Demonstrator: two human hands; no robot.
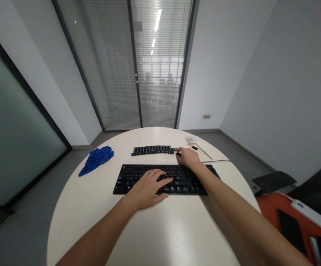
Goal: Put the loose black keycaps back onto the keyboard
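Observation:
A black keyboard [123,183] lies across the middle of the white table, with some of its keycaps off. My left hand [149,186] rests over the keyboard's middle, fingers stretched out and holding nothing. Beyond the keyboard, loose black keycaps [152,149] stand lined up in rows on the table. At the right end of these rows, my right hand [188,157] pinches a small black keycap [178,154] close to the tabletop. My right forearm passes over the keyboard's right part and hides some of it.
A crumpled blue cloth [98,159] lies on the left of the round table [80,207]. Back right are a thin stick [204,152], a white crumpled bit [192,140] and a small black piece [194,147]. The keyboard cable [218,160] runs right. An orange chair [269,207] holds a power strip [312,216].

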